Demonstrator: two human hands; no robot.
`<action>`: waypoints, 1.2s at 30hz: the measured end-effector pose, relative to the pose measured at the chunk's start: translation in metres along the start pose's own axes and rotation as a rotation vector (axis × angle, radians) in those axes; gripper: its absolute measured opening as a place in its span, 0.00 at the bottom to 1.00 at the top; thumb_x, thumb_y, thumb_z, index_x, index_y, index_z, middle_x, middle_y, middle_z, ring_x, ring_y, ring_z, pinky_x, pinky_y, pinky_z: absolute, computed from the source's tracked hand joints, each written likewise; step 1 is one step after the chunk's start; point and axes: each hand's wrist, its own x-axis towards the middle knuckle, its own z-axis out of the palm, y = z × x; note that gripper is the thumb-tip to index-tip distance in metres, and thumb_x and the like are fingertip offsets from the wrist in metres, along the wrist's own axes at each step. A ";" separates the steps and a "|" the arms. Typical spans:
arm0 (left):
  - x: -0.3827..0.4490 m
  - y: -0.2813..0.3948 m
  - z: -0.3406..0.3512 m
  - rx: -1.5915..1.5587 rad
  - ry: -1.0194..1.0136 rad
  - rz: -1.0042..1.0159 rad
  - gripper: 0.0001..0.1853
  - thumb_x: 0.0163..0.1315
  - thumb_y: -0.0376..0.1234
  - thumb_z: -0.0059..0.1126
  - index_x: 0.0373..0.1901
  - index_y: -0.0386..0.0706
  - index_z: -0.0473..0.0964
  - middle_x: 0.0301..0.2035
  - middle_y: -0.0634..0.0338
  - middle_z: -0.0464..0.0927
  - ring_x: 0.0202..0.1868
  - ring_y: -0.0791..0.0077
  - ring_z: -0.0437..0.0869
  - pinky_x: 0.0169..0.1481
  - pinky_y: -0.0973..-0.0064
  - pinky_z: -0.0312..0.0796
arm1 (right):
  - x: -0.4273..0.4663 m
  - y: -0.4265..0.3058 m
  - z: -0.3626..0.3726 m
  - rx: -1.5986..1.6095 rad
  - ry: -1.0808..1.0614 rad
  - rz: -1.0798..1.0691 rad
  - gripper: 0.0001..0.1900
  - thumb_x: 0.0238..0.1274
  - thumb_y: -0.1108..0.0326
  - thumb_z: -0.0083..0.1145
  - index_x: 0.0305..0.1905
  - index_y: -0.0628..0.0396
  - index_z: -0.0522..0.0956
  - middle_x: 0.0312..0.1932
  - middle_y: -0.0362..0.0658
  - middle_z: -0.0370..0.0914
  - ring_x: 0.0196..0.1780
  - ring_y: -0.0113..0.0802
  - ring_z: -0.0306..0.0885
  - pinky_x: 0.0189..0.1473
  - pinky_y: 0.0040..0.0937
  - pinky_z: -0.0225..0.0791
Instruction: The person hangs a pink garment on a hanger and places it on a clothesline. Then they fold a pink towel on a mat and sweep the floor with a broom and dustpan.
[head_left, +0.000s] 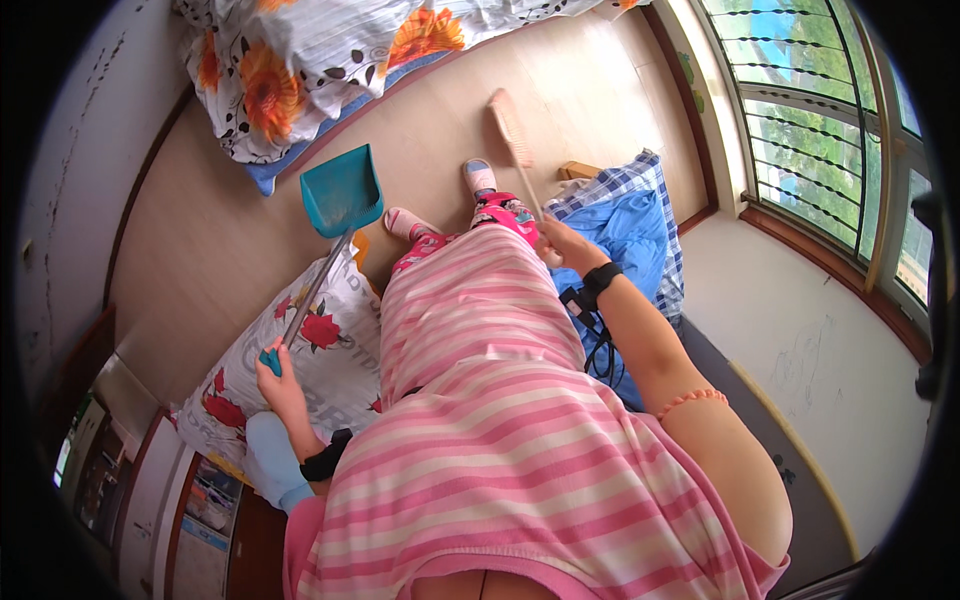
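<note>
My left hand (282, 379) grips the teal end of a long-handled dustpan's grey pole. The teal dustpan (342, 192) is held out ahead of me to the left, its open edge pointing away; bits of dust show inside it. In my right hand (562, 244) is the thin pale handle of a broom, partly hidden behind my fingers and pink trousers. The broom's pinkish bristle head (513, 129) is over the floor beyond my right foot. Whether its bristles touch the floor I cannot tell.
A bed (330, 67) with a sunflower-print cover stands ahead. Rose-print bedding (315, 352) lies close on my left. Blue cloth (615, 232) and a checked cloth (670, 225) are piled at my right. A barred window (806, 135) is on the right, above tiled floor (195, 225).
</note>
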 end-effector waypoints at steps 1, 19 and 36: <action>0.002 -0.010 -0.010 0.011 0.001 0.011 0.11 0.65 0.30 0.54 0.44 0.31 0.73 0.44 0.55 0.80 0.42 0.71 0.78 0.51 0.75 0.70 | 0.006 0.006 0.021 -0.003 -0.086 -0.033 0.02 0.65 0.69 0.41 0.39 0.53 0.63 0.15 0.38 0.62 0.14 0.25 0.63 0.13 0.25 0.54; -0.023 -0.057 -0.093 0.055 0.234 -0.151 0.11 0.65 0.31 0.55 0.41 0.31 0.74 0.42 0.53 0.82 0.41 0.68 0.80 0.50 0.74 0.70 | -0.112 -0.078 0.054 0.054 0.025 0.119 0.21 0.70 0.64 0.47 0.65 0.41 0.61 0.17 0.31 0.55 0.14 0.16 0.52 0.12 0.14 0.46; -0.043 -0.009 -0.056 0.082 0.376 -0.258 0.14 0.67 0.35 0.53 0.43 0.31 0.76 0.40 0.54 0.81 0.41 0.70 0.80 0.50 0.75 0.70 | 0.028 -0.149 -0.088 0.387 0.121 0.275 0.09 0.64 0.68 0.43 0.28 0.49 0.60 0.18 0.34 0.58 0.17 0.20 0.57 0.12 0.18 0.52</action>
